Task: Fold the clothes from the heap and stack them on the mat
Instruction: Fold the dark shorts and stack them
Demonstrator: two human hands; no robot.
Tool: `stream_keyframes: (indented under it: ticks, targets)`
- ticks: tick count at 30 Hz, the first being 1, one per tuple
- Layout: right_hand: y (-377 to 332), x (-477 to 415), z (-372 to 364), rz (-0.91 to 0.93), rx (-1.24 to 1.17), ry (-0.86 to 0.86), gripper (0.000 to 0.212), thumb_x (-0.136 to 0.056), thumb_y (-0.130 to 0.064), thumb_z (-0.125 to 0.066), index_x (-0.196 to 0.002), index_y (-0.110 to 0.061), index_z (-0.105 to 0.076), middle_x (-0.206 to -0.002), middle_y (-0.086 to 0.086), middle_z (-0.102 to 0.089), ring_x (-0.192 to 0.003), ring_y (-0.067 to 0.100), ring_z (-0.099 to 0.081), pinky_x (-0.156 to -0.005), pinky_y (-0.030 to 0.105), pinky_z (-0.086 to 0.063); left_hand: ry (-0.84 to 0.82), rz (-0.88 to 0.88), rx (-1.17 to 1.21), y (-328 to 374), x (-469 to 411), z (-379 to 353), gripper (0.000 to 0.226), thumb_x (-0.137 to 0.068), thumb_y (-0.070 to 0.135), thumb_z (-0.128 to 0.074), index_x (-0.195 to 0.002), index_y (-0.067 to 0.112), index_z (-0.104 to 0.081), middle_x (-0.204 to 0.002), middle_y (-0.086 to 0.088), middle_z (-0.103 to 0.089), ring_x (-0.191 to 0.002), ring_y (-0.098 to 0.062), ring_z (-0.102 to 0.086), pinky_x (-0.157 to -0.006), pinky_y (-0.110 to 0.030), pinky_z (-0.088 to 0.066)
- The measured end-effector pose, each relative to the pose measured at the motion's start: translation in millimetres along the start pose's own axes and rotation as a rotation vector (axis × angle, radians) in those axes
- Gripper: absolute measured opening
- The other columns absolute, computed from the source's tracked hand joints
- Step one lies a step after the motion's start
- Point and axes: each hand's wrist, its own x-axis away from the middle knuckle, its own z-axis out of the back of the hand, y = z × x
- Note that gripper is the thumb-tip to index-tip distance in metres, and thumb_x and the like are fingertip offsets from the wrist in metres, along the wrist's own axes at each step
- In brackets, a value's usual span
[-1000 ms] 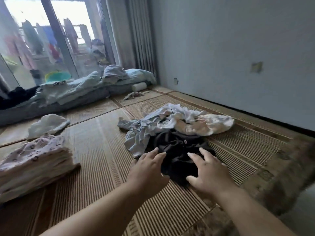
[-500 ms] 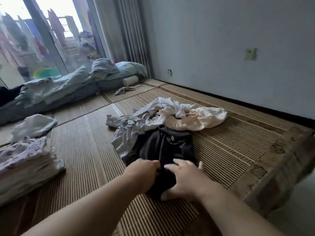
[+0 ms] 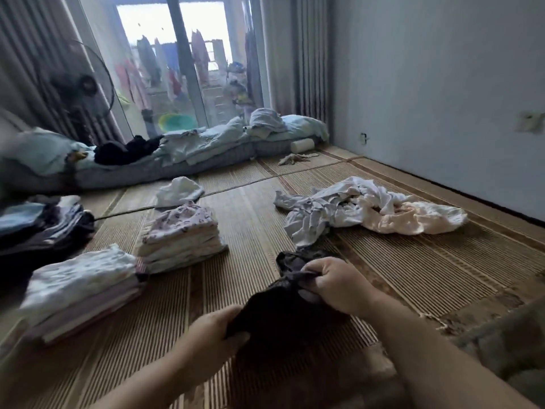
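- Left hand (image 3: 212,329): fingers and thumb curled round the near left edge of the dark garment (image 3: 280,308), gripping it.
- Right hand (image 3: 336,283): fingers (image 3: 317,280) bunched over the far right edge of the dark garment, pinching a gathered fold.
- Dark garment: 1 item, black, crumpled, stretched between the 2 hands. Its far end lies on the mat (image 3: 413,261); whether the middle rests on the mat cannot be told.
- Mat: woven, striped, under the dark garment and spreading out from it on all sides.
- Heap (image 3: 354,208): unfolded clothes in white, pale grey and cream, beyond the dark garment and to its right, close to its far end.
- Floral stack (image 3: 181,240): folded pieces, printed top, beyond and left of the dark garment.
- Pale stack (image 3: 79,287): folded pieces, directly left of the dark garment, apart from it.
- Dark stack (image 3: 44,225): folded blue and dark pieces, far left of the dark garment, at the frame edge.
- White piece (image 3: 180,191): 1 loose item, just behind the floral stack as seen from the dark garment.
- Bedding (image 3: 191,152): pale blue, rumpled, well beyond the dark garment, along the glass door (image 3: 177,69).
- Rag (image 3: 296,158): small, pale, far beyond the dark garment, near the bedding's right end.
- Fan (image 3: 79,84): standing, far beyond and left of the dark garment.
- Wall (image 3: 442,84): plain, right of the dark garment, past the heap.
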Motion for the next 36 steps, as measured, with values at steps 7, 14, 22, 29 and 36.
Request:
stream_keyframes:
  ticks: [7,14,22,29,36]
  targets:
    - [-72.2,9.5,-25.9,0.078,0.254,0.077,0.05,-0.076,-0.033,-0.066,-0.125,-0.027,-0.057,-0.103,-0.013,-0.065,-0.095,0.005,-0.061,-0.083,0.026,-0.051,0.31,-0.079,-0.063,17.4,20.3,101.4,0.024,-0.086,0.013,-0.064,-0.087,0.037,-0.063,-0.071,0.01,-0.066,-0.064,-0.005,-0.063,-0.059,-0.023,-0.052]
    - [-149.4,3.4,-62.4,0.185,0.263,0.115,0.021,-0.082,-0.034,-0.06,-0.102,-0.03,-0.065,-0.074,-0.005,-0.067,-0.067,0.012,-0.065,-0.058,0.03,-0.052,0.371,-0.413,-0.622,75.6,24.7,157.5,0.019,-0.084,0.024,-0.053,-0.098,0.03,-0.065,-0.095,0.008,-0.066,-0.088,-0.015,-0.06,-0.078,-0.031,-0.047]
    - [-247.7,-24.4,-2.7,0.265,0.899,0.33,0.024,-0.079,-0.01,-0.055,-0.093,-0.02,-0.072,-0.098,0.005,-0.068,-0.09,0.023,-0.061,-0.078,0.029,-0.051,0.553,-0.248,-0.99,92.2,55.3,270.1,0.02,-0.086,0.018,-0.055,-0.097,0.03,-0.066,-0.096,0.009,-0.062,-0.093,-0.013,-0.062,-0.074,-0.023,-0.047]
    - [-319.1,-26.2,42.3,0.264,0.373,0.26,0.014,-0.08,-0.007,-0.061,-0.089,-0.005,-0.07,-0.079,0.006,-0.065,-0.072,0.019,-0.06,-0.048,0.018,-0.042,0.533,0.046,-0.029,117.0,76.6,327.9,0.018,-0.061,0.008,-0.061,-0.077,0.008,-0.07,-0.058,-0.007,-0.056,-0.049,-0.018,-0.045,-0.049,-0.018,-0.032]
    - [-334.2,-11.0,63.5,0.406,0.109,0.043,0.023,-0.088,-0.001,-0.053,-0.107,0.004,-0.065,-0.104,0.025,-0.064,-0.087,0.031,-0.062,-0.07,0.031,-0.053,0.268,-0.071,0.119,132.4,101.1,347.1,0.022,-0.079,0.011,-0.068,-0.097,0.024,-0.068,-0.085,-0.002,-0.072,-0.072,-0.014,-0.066,-0.056,-0.022,-0.053]
